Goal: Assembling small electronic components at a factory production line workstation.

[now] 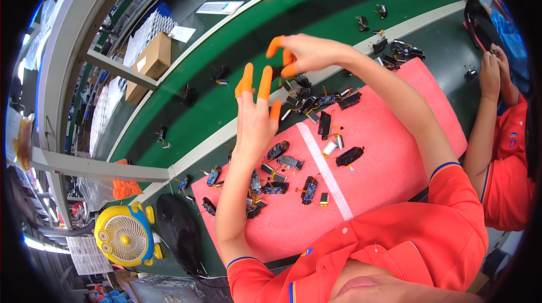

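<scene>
My left hand (pixel 255 119) is raised past the far edge of the pink foam mat (pixel 384 150), its orange-covered fingers stretched and apart. My right hand (pixel 313 54) reaches over the green conveyor belt (pixel 220 49), its orange-covered fingers curved with gaps between them. A small dark piece (pixel 276 72) shows between the two hands; I cannot tell whether either touches it. Below my right hand lies a pile of black modules (pixel 305 102) with wires and silver cells. More small black and blue circuit modules (pixel 276 187) are spread over the mat, left of its white strip (pixel 322 167).
Several modules ride on the belt, including one at far right (pixel 362 23). Left of the mat are a black shoe-like object (pixel 178 229) and a yellow fan (pixel 125 236). A metal frame post (pixel 101 173) stands at left. A co-worker's hands (pixel 494 74) are at the right.
</scene>
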Demonstrator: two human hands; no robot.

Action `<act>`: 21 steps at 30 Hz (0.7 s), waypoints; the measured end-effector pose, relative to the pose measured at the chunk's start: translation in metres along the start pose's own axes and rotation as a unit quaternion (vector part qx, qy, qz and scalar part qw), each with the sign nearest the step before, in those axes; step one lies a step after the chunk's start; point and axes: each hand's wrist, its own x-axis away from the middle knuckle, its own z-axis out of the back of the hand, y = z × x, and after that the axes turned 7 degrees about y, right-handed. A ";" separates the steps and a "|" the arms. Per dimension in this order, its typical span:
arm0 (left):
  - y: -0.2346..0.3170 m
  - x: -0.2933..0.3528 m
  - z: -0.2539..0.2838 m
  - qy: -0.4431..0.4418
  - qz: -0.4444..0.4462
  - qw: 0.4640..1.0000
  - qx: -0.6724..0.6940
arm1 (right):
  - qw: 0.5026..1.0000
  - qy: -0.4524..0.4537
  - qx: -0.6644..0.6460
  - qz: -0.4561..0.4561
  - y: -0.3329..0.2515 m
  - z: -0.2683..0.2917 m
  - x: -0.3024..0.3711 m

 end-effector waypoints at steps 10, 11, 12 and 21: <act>0.005 -0.013 0.017 0.134 0.366 0.776 0.496 | 0.891 0.120 -0.425 0.102 -0.018 -0.077 0.007; 0.002 -0.012 0.017 0.133 0.366 0.776 0.496 | 0.907 0.096 -0.405 0.072 -0.015 -0.077 0.006; -0.006 -0.011 0.017 0.133 0.369 0.772 0.501 | 0.920 0.073 -0.384 0.041 -0.011 -0.076 0.004; -0.024 -0.012 0.024 0.074 0.343 0.791 0.501 | 0.883 -0.028 -0.454 -0.118 -0.017 -0.047 0.007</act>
